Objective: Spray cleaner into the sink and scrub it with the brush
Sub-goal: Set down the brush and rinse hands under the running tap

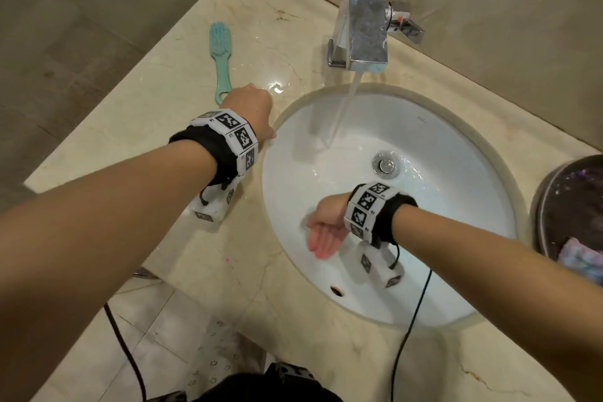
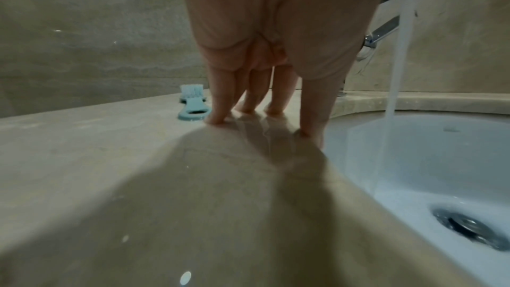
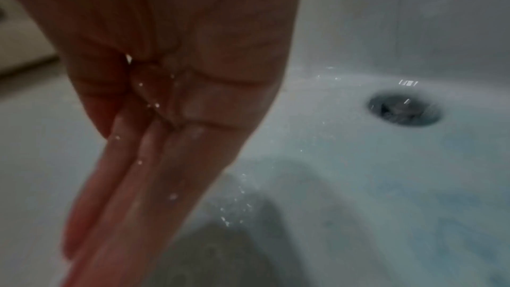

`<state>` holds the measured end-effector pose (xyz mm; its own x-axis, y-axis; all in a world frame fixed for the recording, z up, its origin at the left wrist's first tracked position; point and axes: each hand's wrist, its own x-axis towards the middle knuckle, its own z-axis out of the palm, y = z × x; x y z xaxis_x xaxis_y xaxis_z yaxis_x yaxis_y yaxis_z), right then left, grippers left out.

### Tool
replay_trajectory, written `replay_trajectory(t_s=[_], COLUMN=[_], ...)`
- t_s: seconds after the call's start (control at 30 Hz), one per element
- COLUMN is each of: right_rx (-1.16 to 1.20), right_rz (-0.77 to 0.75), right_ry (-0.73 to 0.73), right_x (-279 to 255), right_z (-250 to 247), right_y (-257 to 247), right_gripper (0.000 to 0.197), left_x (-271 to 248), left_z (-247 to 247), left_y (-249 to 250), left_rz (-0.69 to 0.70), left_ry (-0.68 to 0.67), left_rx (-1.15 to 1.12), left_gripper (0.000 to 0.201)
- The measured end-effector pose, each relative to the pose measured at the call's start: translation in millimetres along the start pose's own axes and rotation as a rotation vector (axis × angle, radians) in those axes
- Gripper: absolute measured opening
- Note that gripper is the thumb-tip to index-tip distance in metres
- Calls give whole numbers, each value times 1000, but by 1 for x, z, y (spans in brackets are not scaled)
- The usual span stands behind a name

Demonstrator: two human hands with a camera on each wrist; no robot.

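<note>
The white oval sink (image 1: 456, 206) is wet, and water streams into it from the chrome faucet (image 1: 365, 26). A teal scrub brush (image 1: 222, 55) lies on the counter, left of the basin, its handle end (image 2: 193, 114) just beside my left hand (image 1: 254, 108). That hand rests with straight fingertips (image 2: 218, 119) on the wet counter at the basin's left rim. My right hand (image 1: 323, 238) hangs inside the basin, palm up, wet fingers (image 3: 154, 171) straight and together, holding nothing. No spray bottle is in view.
The marble counter (image 1: 163, 101) has puddles near the faucet. A dark round basin (image 1: 567, 206) holding a cloth stands at the right edge. The drain (image 1: 386, 165) sits mid-sink. Walls close in behind and to the left. Black cables hang below the counter's front.
</note>
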<state>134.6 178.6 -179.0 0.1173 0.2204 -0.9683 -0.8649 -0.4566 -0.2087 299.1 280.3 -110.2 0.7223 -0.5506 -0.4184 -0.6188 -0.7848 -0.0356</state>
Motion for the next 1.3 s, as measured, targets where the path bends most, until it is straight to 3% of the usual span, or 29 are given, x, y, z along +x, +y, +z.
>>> replay_trajectory(t_s=[0.07, 0.2, 0.27, 0.33, 0.43, 0.5, 0.67, 0.83, 0.97, 1.07, 1.13, 1.23, 1.3], right_rx=[-37, 198, 429, 657, 841, 937, 1101, 1225, 1273, 1307, 1313, 1310, 1313], right_rz=[48, -118, -152, -178, -251, -281, -306, -304, -305, -301, -297, -297, -293], right_ry=[200, 630, 715, 792, 829, 849, 934, 975, 985, 995, 1003, 1000, 1000], right_x=[0, -20, -33, -43, -59, -69, -92, -109, -113, -113, -113, -111, -111], right_z=[-11, -47, -57, -64, -64, -61, -45, -27, -18, -13, -11, -9, -8], right_y=[16, 38, 46, 57, 76, 87, 112, 132, 141, 142, 142, 141, 140], right_gripper=[39, 26, 33, 41, 47, 49, 50, 57, 60, 61, 63, 62, 62], left_x=[-1, -1, -1, -1, 4, 15, 35, 35, 38, 40, 40, 47, 53], left_z=[0, 0, 4, 6, 1, -3, -11, -16, -22, -22, -22, -21, -18], left_y=[1, 5, 9, 15, 32, 46, 89, 109, 106, 101, 97, 94, 92], left_rz=[-9, -39, -61, -26, 97, 89, -182, -137, -174, -117, -114, -166, -245], left_ry=[7, 3, 47, 190, 291, 227, -117, -367, -555, -797, -886, -809, -692], left_rx=[14, -33, -97, -202, -331, -547, -1576, -1949, -1994, -1729, -1479, -1382, -1527], left_gripper=[44, 33, 24, 19, 26, 30, 28, 33, 38, 49, 47, 45, 35])
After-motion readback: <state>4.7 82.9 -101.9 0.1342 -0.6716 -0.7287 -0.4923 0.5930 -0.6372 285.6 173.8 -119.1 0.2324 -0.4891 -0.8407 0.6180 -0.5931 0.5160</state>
